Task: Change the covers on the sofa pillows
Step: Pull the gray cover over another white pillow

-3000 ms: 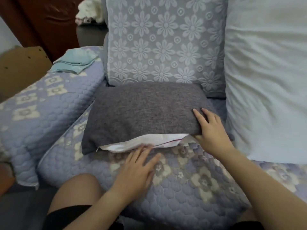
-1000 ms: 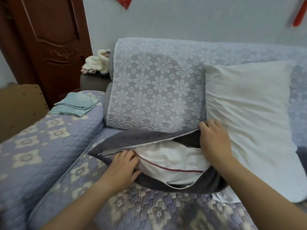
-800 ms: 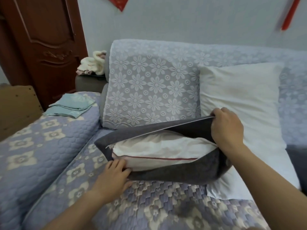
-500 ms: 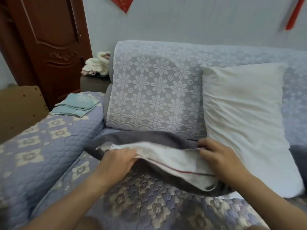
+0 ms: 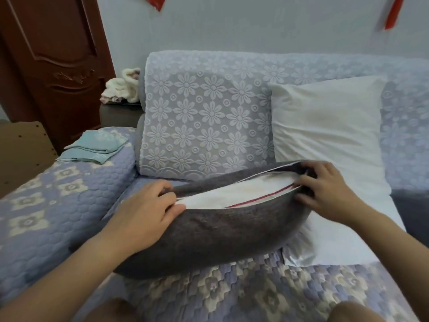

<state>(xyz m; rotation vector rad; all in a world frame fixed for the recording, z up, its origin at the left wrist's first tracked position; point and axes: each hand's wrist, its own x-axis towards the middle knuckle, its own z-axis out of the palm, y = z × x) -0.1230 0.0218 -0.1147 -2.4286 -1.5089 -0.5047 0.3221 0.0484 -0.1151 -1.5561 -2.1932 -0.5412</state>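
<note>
Nearest the camera, two bare knees (image 5: pixel 111 310) showed at the bottom edge, up against the quilted sofa seat (image 5: pixel 232 296). On that seat lay the grey cover (image 5: pixel 222 235) with a white pillow (image 5: pixel 222 196) inside it, red piping showing along the pillow's edge. Its long axis ran left to right across the seat, rising a little toward the right, and its open mouth faced up and toward the camera. The left hand (image 5: pixel 146 210) held the left end of the opening, fingers curled over the upper grey edge and thumb lying on the white pillow. The right hand (image 5: pixel 325 189) pinched the cover's edge at the right end of the opening, fingers bent around it. Just behind and to the right, a bare white pillow (image 5: pixel 325 135) leaned on the backrest, its lower corner tucked under the grey cover's right end. To the left, a folded teal cloth (image 5: pixel 95 147) sat on the sofa arm. Behind the cover stood the flower-patterned back cushion (image 5: pixel 204 122). Farther off, a heap of pale cloth (image 5: pixel 123 89) sat on a dark surface beside a brown door (image 5: pixel 53 54).
</note>
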